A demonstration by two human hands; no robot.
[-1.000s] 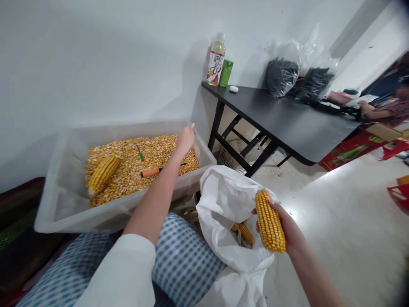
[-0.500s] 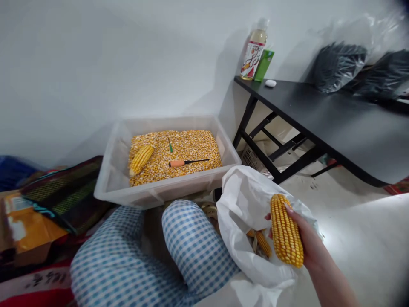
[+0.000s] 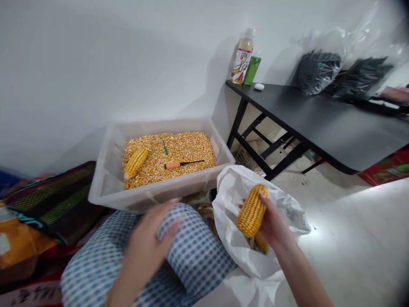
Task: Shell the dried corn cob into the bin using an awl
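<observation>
My right hand (image 3: 271,217) grips a yellow corn cob (image 3: 253,209) above the mouth of a white plastic bag (image 3: 230,192). Inside the bag, part of another corn cob (image 3: 262,243) shows below the hand. My left hand (image 3: 153,234), smeared by motion, is over my checked trousers with its thumb apart from the fingers and nothing in it. Ahead stands a translucent plastic bin (image 3: 159,192) with loose corn kernels (image 3: 191,145). On the kernels lie a corn cob (image 3: 136,163), an orange-handled screwdriver (image 3: 174,165) and a small green-handled tool (image 3: 165,149).
A black table (image 3: 287,106) at the right bears a bottle (image 3: 242,59), a green carton (image 3: 252,70), a white object (image 3: 259,87) and plastic bags with dark contents (image 3: 318,70). To my left lie a dark mesh bag (image 3: 60,200) and an orange package (image 3: 28,243).
My left hand has come into view from below. My right hand has moved left with the corn cob, which now tilts the other way. The view has shifted slightly right.
</observation>
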